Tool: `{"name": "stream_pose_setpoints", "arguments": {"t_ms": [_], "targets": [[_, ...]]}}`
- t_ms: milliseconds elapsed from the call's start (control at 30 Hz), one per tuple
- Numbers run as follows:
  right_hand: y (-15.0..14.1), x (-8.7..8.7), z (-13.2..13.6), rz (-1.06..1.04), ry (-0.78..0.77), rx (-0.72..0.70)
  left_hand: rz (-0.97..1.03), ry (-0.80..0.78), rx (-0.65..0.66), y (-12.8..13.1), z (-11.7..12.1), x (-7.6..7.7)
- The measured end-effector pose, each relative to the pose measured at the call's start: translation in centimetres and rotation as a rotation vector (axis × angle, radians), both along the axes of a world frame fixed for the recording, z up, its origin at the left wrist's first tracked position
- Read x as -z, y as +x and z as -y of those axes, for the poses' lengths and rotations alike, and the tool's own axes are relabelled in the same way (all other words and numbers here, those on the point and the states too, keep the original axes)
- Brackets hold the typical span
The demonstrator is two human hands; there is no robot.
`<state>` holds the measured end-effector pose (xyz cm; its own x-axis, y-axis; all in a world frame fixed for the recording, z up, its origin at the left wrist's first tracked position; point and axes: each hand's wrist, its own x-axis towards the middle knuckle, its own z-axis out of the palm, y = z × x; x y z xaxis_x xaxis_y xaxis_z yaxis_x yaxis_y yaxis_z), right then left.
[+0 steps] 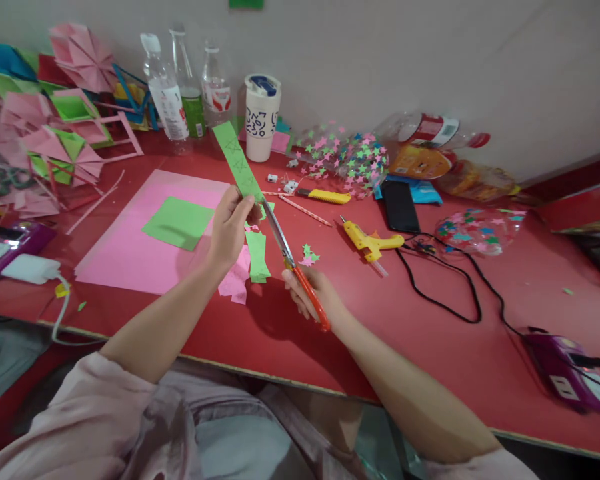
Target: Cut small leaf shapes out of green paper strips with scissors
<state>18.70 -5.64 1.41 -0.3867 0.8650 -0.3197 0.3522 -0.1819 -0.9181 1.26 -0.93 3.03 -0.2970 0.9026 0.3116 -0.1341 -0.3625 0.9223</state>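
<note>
Pinching a green paper strip (235, 157) marked with outlined stars between the thumb and fingers of the left hand (227, 223), holding its lower end and letting the rest slant up and away toward a white cup (260, 123). Gripping a pair of orange-handled scissors (308, 289) in the right hand (329, 295), wrapping fingers around the handles and pointing the nearly closed blades at the strip's lower end, leaving contact between metal and paper impossible to tell. Working above a red table (430, 353), at the right edge of a pink sheet (120, 227) bearing a green square (177, 223). Hovering near green scraps (257, 257), pink scraps (237, 277) and small stars (309, 254). Facing a yellow cutter (331, 197), with a yellow glue gun (373, 241) off to the right and a dark phone (400, 205) beyond it
</note>
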Motion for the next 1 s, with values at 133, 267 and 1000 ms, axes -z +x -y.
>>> {"name": "stream_pose_setpoints", "arguments": {"t_ms": [133, 267, 1000], "targets": [[0.2, -0.4, -0.2, 0.026, 0.030, -0.059, -0.018, 0.019, 0.015, -0.2, -0.1, 0.0], [0.4, -0.9, -0.2, 0.078, 0.105, -0.096, -0.085, 0.012, 0.016, -0.6, -0.2, -0.1], [0.5, -1.6, -0.1, 0.068, 0.001, -0.097, -0.103, -0.021, 0.086, -1.5, -0.3, -0.4]]}}
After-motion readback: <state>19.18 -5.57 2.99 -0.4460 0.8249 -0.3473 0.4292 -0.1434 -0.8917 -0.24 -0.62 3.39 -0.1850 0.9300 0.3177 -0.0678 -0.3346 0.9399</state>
